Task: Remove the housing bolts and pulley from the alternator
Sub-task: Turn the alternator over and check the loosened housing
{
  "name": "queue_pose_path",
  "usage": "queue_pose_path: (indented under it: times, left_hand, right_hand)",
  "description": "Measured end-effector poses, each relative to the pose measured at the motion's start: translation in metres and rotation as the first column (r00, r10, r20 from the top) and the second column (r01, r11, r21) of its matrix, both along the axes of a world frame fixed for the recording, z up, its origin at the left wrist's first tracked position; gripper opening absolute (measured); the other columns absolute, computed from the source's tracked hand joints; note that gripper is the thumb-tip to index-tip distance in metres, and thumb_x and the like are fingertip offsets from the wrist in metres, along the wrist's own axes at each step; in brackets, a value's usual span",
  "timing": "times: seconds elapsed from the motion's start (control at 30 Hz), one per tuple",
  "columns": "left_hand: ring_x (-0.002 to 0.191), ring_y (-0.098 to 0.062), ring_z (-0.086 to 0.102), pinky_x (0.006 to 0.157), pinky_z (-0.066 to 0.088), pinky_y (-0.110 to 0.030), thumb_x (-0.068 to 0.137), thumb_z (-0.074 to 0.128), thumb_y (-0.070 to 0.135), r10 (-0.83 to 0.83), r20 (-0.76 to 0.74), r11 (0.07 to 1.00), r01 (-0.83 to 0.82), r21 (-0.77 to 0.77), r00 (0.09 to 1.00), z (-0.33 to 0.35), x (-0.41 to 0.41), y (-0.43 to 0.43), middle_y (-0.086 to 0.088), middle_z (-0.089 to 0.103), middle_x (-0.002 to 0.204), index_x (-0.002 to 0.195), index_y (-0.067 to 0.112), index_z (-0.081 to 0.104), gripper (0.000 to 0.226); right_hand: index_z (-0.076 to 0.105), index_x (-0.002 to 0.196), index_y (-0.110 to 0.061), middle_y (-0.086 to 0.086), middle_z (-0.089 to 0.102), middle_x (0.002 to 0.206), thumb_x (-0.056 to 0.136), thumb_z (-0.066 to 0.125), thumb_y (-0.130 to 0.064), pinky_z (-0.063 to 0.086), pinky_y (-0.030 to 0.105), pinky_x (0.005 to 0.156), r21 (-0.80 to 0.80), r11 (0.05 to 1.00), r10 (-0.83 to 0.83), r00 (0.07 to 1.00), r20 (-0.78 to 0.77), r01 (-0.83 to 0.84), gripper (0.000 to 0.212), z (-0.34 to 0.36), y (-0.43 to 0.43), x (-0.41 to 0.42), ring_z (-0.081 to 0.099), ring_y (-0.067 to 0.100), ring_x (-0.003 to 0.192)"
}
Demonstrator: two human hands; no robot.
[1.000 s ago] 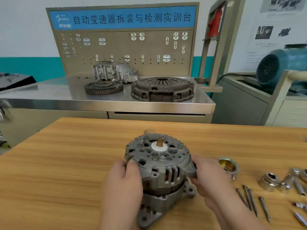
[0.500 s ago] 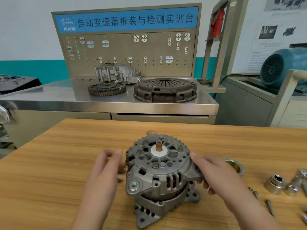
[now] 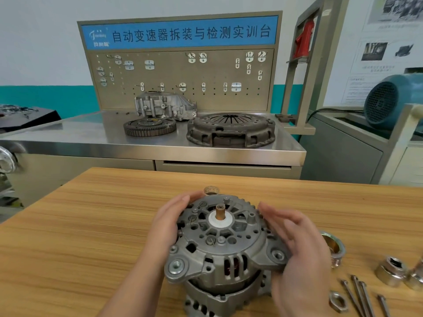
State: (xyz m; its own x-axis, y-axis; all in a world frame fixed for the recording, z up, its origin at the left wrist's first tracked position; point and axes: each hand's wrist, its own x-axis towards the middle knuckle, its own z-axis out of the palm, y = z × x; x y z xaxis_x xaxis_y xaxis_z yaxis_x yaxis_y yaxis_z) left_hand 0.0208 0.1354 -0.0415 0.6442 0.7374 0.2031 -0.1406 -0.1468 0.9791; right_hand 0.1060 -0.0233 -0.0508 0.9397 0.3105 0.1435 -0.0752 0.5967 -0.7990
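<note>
While both hands sit either side of the grey cast-metal alternator (image 3: pixel 219 245), neither one is actually clamped on it. The left hand (image 3: pixel 168 225) lies flat-fingered against the left rim of the housing. The right hand (image 3: pixel 297 252) cups the right side with straight, slightly blurred fingers, so it's hard to tell if its palm really presses the mounting ear.

The alternator stands shaft-up near the front of the light wooden table (image 3: pixel 68 225), bottom cut off by the frame edge, with a bare copper-coloured shaft stub (image 3: pixel 220 211) poking out of a white ring on top. The brass-toned grooved pulley (image 3: pixel 333 247) is off and lies just past the right hand, which half hides it.

Further right are long thin steel bolts (image 3: pixel 361 296), a hex nut (image 3: pixel 338 302) and chrome sockets (image 3: pixel 390 273), some clipped by the frame. A small round brownish thing (image 3: pixel 211 189) peeks out behind the housing; no idea what.

Behind the table, a steel workbench (image 3: pixel 80 138) carries a dark clutch cover (image 3: pixel 231 130) and a toothed flywheel (image 3: pixel 150 127).
</note>
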Motion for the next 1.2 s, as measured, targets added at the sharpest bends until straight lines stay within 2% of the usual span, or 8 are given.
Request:
queue_pose_path:
  times: [0.13, 0.23, 0.33, 0.53, 0.63, 0.87, 0.97, 1.2]
  left_hand:
    - [0.082, -0.009, 0.071, 0.066, 0.055, -0.018, 0.096, 0.035, 0.003, -0.081, 0.007, 0.992, 0.081, -0.093, 0.997, 0.002, 0.007, 0.007, -0.007, 0.073, 0.098, 0.107, -0.003, 0.067, 0.035]
    - [0.081, -0.023, 0.07, 0.07, 0.053, -0.032, 0.094, 0.038, 0.002, -0.098, -0.002, 0.985, 0.097, -0.141, 0.995, -0.001, 0.008, 0.008, -0.014, 0.073, 0.098, 0.102, -0.002, 0.067, 0.031]
    - [0.09, -0.031, 0.068, 0.08, 0.05, -0.041, 0.094, 0.035, 0.003, -0.053, 0.022, 0.984, 0.056, -0.17, 0.998, -0.002, 0.005, 0.009, -0.019, 0.072, 0.104, 0.101, 0.001, 0.069, 0.034]
    - [0.085, -0.025, 0.073, 0.061, 0.059, -0.031, 0.094, 0.031, 0.015, 0.124, 0.192, 0.929, -0.046, -0.367, 0.974, 0.002, -0.001, -0.003, -0.017, 0.075, 0.098, 0.096, -0.001, 0.073, 0.045]
    - [0.093, -0.031, 0.071, 0.071, 0.054, -0.038, 0.094, 0.031, 0.022, 0.12, 0.232, 0.932, -0.029, -0.361, 0.965, 0.02, -0.005, -0.001, -0.018, 0.074, 0.101, 0.094, 0.008, 0.078, 0.049]
    - [0.103, -0.016, 0.067, 0.087, 0.052, -0.039, 0.102, 0.031, 0.032, 0.11, -0.049, 0.994, -0.111, -0.005, 0.993, 0.006, -0.006, -0.004, 0.0, 0.07, 0.118, 0.113, 0.035, 0.066, 0.037]
    - [0.112, -0.026, 0.062, 0.097, 0.047, -0.053, 0.101, 0.036, 0.031, 0.121, -0.08, 0.992, -0.122, -0.007, 0.989, -0.003, -0.005, -0.004, -0.004, 0.066, 0.122, 0.111, 0.035, 0.065, 0.031]
    - [0.115, -0.023, 0.06, 0.102, 0.045, -0.053, 0.094, 0.038, 0.031, 0.173, -0.092, 0.985, -0.173, 0.014, 0.981, -0.002, -0.005, -0.013, -0.002, 0.066, 0.12, 0.109, 0.027, 0.07, 0.036]
  right_hand:
    - [0.056, 0.071, -0.008, 0.016, 0.074, 0.085, 0.089, 0.043, 0.012, 0.056, 0.039, 0.071, 0.002, 0.988, -0.152, 0.983, -0.103, 0.153, 0.029, 0.001, 0.008, -0.014, 0.073, 0.027, 0.085]
    - [0.059, 0.084, -0.01, 0.01, 0.075, 0.079, 0.086, 0.061, -0.006, 0.057, 0.036, 0.069, -0.049, 0.989, -0.145, 0.986, -0.081, 0.141, 0.005, 0.004, 0.011, -0.012, 0.073, 0.022, 0.082]
    - [0.064, 0.098, -0.017, 0.01, 0.069, 0.059, 0.068, 0.065, -0.027, 0.052, 0.034, 0.07, -0.07, 0.997, -0.043, 0.998, -0.048, 0.039, 0.032, 0.012, 0.014, -0.004, 0.072, 0.015, 0.065]
    - [0.07, 0.078, -0.016, -0.001, 0.036, 0.035, 0.067, 0.067, -0.031, 0.044, 0.013, 0.047, -0.021, 1.0, -0.009, 0.999, 0.041, 0.01, 0.019, 0.039, 0.021, 0.001, 0.035, 0.01, 0.036]
    - [0.072, 0.069, -0.023, -0.004, 0.036, 0.034, 0.068, 0.068, -0.031, 0.043, 0.013, 0.043, 0.071, 0.996, 0.05, 0.992, 0.114, -0.058, 0.01, 0.05, 0.019, 0.005, 0.036, 0.008, 0.034]
    - [0.073, 0.076, -0.029, 0.0, 0.061, 0.057, 0.072, 0.062, -0.027, 0.052, 0.015, 0.059, -0.062, 0.987, 0.159, 0.974, 0.164, -0.151, 0.011, 0.014, 0.018, 0.012, 0.059, 0.011, 0.057]
    - [0.073, 0.081, -0.031, -0.004, 0.074, 0.088, 0.081, 0.064, -0.018, 0.054, 0.018, 0.068, -0.151, 0.976, 0.183, 0.968, 0.174, -0.158, 0.016, 0.006, 0.016, 0.016, 0.069, 0.007, 0.083]
    - [0.071, 0.098, -0.022, -0.008, 0.075, 0.095, 0.09, 0.061, -0.004, 0.056, 0.02, 0.06, -0.202, 0.948, 0.231, 0.969, -0.091, -0.245, 0.021, 0.008, 0.012, 0.014, 0.072, 0.009, 0.084]
